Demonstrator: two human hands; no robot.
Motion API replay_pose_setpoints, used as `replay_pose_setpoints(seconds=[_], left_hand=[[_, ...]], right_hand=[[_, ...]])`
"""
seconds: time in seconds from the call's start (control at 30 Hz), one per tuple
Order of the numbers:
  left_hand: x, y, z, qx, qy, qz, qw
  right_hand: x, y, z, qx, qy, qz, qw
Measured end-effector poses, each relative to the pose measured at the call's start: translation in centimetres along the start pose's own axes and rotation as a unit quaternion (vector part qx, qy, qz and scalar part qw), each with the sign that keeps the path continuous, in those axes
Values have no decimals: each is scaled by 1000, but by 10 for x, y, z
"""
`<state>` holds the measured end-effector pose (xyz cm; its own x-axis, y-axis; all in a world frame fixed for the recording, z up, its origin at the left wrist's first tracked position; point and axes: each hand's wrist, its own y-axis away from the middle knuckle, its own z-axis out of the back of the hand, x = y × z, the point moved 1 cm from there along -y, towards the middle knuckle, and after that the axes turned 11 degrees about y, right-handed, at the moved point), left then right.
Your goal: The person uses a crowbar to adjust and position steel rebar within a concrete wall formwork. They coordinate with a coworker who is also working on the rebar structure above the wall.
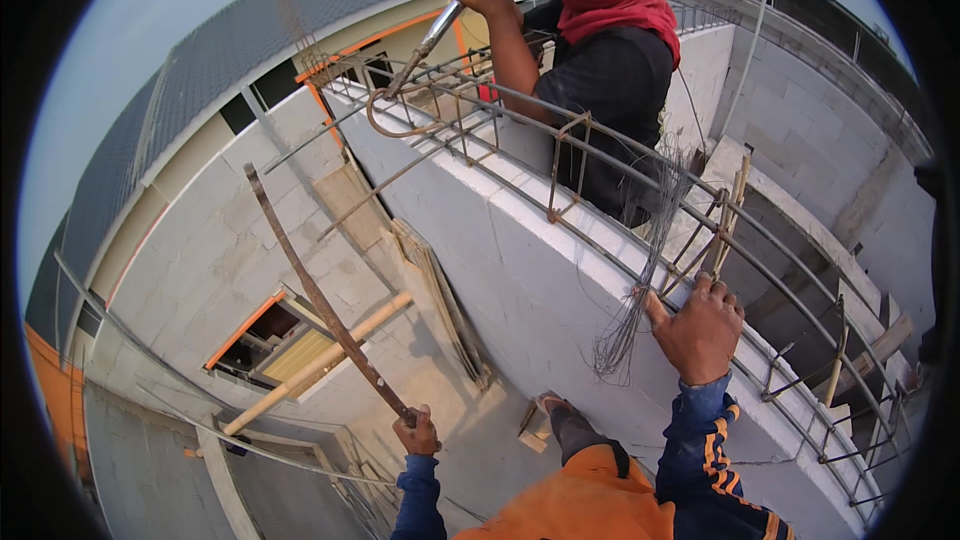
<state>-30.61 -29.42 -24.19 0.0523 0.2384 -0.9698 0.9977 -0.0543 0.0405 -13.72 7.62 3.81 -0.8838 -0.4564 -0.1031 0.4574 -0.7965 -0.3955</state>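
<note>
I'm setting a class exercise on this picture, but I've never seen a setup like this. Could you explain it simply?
There is no machine here: each grip is a person's bare hand. The single picture comes from a wide fisheye camera on that person's head, looking down, so straight edges bend near the rim.

The left grip holds a long brown bar by its lower end. The right grip rests at the top of a pale wall, beside a bundle of thin wires; whether it is closed around anything is hidden.

Along the wall's top runs a cage of steel bars. Across it, a co-worker holds a metal rod.
</note>
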Motion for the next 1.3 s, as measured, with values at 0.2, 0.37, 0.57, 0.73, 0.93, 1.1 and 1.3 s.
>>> replay_pose_setpoints(seconds=[0.2,0.37,0.57,0.73,0.93,1.1,1.3], left_hand=[[-72,22,40,-86,-148,-155,973],[-136,27,57,-142,-268,-303,904],[-221,36,77,-216,-425,-301,826],[-312,29,87,-207,-596,-398,666],[-411,4,69,-159,-674,-444,568],[-479,-21,47,-129,-728,-468,484],[-541,-41,19,-93,-766,-483,413]], right_hand=[[-3,4,0,-27,-12,42,999],[-5,5,-1,-12,-16,51,998],[-12,5,-2,-23,-28,79,996],[-16,5,-5,-34,-76,91,992],[-18,8,-2,-30,-92,90,991],[-17,9,0,-45,-79,81,993],[-17,10,2,-40,-81,83,992]])
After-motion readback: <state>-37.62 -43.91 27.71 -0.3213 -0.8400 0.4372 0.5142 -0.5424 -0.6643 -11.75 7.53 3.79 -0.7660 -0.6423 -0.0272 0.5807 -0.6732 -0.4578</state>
